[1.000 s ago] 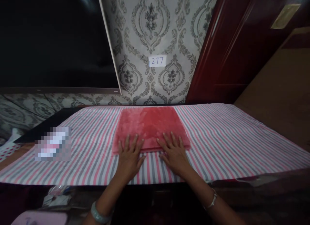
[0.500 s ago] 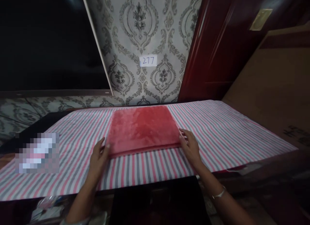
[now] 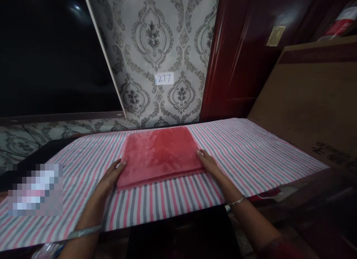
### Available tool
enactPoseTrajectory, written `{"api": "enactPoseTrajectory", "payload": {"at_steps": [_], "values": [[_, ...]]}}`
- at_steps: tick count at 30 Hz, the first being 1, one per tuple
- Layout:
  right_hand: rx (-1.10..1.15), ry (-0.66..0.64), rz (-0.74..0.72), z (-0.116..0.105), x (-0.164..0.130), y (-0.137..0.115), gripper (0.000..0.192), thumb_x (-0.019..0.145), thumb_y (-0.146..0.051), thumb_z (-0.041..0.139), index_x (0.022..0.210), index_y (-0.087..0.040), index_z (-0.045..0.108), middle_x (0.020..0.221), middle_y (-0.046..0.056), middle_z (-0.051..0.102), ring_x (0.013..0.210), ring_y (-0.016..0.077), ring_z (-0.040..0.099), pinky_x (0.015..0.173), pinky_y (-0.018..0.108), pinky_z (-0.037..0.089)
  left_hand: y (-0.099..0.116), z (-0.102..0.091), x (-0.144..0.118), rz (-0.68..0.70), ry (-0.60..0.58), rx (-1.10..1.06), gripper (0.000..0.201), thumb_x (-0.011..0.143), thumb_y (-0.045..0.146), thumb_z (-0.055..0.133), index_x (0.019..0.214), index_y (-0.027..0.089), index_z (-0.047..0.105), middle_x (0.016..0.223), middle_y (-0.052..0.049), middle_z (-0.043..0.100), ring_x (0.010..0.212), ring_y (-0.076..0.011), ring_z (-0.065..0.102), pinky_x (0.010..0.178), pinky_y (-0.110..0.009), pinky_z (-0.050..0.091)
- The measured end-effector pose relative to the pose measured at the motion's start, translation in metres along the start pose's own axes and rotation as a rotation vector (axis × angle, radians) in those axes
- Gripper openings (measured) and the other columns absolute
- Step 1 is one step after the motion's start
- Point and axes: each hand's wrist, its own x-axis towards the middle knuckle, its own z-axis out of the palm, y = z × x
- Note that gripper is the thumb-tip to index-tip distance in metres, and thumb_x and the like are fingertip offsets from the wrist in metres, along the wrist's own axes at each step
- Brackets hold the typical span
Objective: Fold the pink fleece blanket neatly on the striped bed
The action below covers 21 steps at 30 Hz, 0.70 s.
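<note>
A folded red plush cloth (image 3: 161, 155) lies flat as a neat rectangle, its layered front edge facing me. My left hand (image 3: 113, 173) grips its left edge, thumb on top and the other fingers partly hidden beside or beneath it. At the opposite edge, my right hand (image 3: 208, 162) holds the cloth in the same way, with its thumb resting on the border. Beneath the cloth spreads a pink, grey and white striped sheet (image 3: 240, 155) covering the table.
A large dark screen (image 3: 52, 58) stands at the back left. Behind the table is patterned wallpaper (image 3: 152, 36) with a paper label (image 3: 164, 78) reading 277. A dark red door (image 3: 237, 58) and a big cardboard box (image 3: 309, 103) occupy the right. A blurred-out patch covers the left.
Both hands have shifted slightly farther up along the cloth's side edges, and more of my forearms shows. The camera view has tilted a little. The cloth remains folded on the striped sheet.
</note>
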Motion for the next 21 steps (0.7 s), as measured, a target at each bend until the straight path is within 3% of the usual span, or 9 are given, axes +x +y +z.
{"api": "enactPoseTrajectory", "payload": {"at_steps": [5,9,13,16,18,21], "values": [[0.152,-0.068,0.067,0.007,0.002,-0.01,0.058,0.085,-0.05,0.055,0.132,-0.016,0.053,0.113,0.012,0.071,0.101,0.0261,0.069,0.087,0.038,0.053,0.008,0.009,-0.002,-0.099,-0.015,-0.145,0.085,0.076,0.035,0.079,0.149,0.019,0.039,0.145,-0.021,0.05,0.109,-0.0256,0.068,0.088,-0.032,0.057],[0.289,-0.115,0.088,0.006,-0.002,-0.027,0.064,0.083,-0.041,0.056,0.14,-0.016,0.044,0.107,0.009,0.073,0.09,0.0226,0.071,0.078,0.034,0.057,0.021,0.014,-0.012,-0.092,-0.072,-0.216,0.084,0.081,0.021,0.072,0.154,0.017,0.029,0.136,-0.021,0.059,0.095,-0.022,0.072,0.074,-0.027,0.059],[0.41,-0.122,0.031,-0.007,-0.016,-0.038,0.08,0.075,-0.038,0.065,0.147,-0.019,0.036,0.099,0.005,0.074,0.086,0.0221,0.071,0.077,0.032,0.056,0.029,0.006,-0.023,0.023,-0.084,-0.228,0.079,0.081,0.023,0.072,0.151,0.026,0.036,0.123,-0.013,0.068,0.087,-0.0194,0.074,0.069,-0.025,0.058],[0.5,-0.186,0.036,-0.019,-0.035,-0.029,0.087,0.071,-0.042,0.07,0.148,-0.021,0.035,0.101,0.005,0.074,0.092,0.0244,0.071,0.081,0.035,0.056,0.02,-0.005,-0.035,-0.018,-0.094,-0.261,0.081,0.075,0.029,0.078,0.148,0.028,0.041,0.114,-0.009,0.072,0.086,-0.0209,0.074,0.072,-0.028,0.058],[0.49,-0.26,0.15,-0.025,-0.047,-0.017,0.092,0.071,-0.042,0.072,0.15,-0.02,0.032,0.107,0.008,0.074,0.097,0.0267,0.071,0.084,0.038,0.057,0.008,-0.009,-0.045,-0.118,-0.103,-0.293,0.088,0.071,0.028,0.08,0.149,0.024,0.039,0.109,-0.011,0.074,0.084,-0.0235,0.074,0.073,-0.032,0.059],[0.364,-0.245,0.267,-0.028,-0.047,0.001,0.094,0.07,-0.046,0.073,0.152,-0.025,0.031,0.126,0.012,0.067,0.105,0.0302,0.069,0.09,0.042,0.056,-0.01,-0.01,-0.051,-0.179,-0.16,-0.395,0.097,0.07,0.027,0.08,0.153,0.019,0.031,0.114,-0.015,0.072,0.094,-0.0271,0.073,0.082,-0.037,0.058]]}}
